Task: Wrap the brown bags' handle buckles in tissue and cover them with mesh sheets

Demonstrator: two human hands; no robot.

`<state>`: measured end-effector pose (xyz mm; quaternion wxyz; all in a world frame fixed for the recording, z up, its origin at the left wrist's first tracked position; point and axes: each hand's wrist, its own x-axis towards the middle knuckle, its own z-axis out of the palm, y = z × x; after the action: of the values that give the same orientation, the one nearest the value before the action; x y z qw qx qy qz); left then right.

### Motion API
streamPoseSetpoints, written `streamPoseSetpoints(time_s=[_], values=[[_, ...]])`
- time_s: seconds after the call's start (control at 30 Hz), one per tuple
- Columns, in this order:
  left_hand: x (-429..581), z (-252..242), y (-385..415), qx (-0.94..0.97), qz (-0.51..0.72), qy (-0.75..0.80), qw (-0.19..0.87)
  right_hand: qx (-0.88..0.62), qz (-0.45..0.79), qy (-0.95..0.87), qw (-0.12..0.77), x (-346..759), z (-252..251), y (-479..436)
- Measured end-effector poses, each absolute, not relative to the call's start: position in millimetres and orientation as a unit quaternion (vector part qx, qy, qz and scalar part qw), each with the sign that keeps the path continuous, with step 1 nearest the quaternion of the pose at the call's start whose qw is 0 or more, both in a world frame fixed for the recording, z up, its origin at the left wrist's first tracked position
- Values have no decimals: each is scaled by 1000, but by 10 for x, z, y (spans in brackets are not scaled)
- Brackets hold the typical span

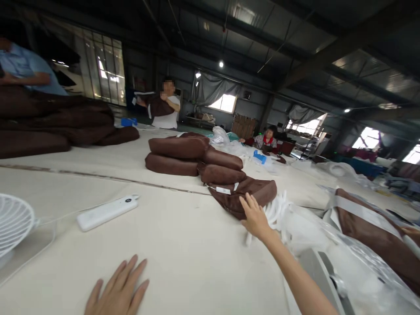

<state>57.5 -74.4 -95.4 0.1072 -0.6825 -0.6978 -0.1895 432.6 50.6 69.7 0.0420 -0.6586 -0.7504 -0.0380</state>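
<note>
My left hand point(118, 288) is over the cream table point(183, 245) near its front, fingers spread, with nothing in it. Farther out, my right hand point(256, 216) reaches forward with its fingers stretched at the near edge of a dark brown padded cover point(259, 190). Whether the fingertips touch the cover cannot be made out. A white label point(223, 190) shows on that brown piece. Behind it lie stuffed brown cushions point(177, 148), stacked in two layers. White looped strips point(278, 210) lie just right of my right hand.
A white power strip point(108, 213) and a white fan point(15, 223) with a cord stand at left. Clear plastic bags point(311, 232), a grey device point(320, 275) and a wrapped brown piece point(370, 223) are at right. Brown cushions point(49, 122) pile up far left. Several people work around the table.
</note>
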Motion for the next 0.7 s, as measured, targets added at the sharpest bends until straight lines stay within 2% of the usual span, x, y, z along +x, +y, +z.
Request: streamPoseSetpoints(time_s=[0.13, 0.33, 0.47, 0.7], values=[[573, -1043, -754, -668, -210, -702, 126, -655, -72, -751, -41, 4516, 710, 932], [569, -999, -783, -675, -188, -708, 83, -576, -107, -807, -73, 4591, 755, 1174], [590, -938, -789, -671, -176, -717, 59, -571, -153, -806, -36, 4573, 1048, 1250], [608, -958, -780, -666, -181, -722, 43, -599, -250, -755, 92, 4469, 2124, 1392]])
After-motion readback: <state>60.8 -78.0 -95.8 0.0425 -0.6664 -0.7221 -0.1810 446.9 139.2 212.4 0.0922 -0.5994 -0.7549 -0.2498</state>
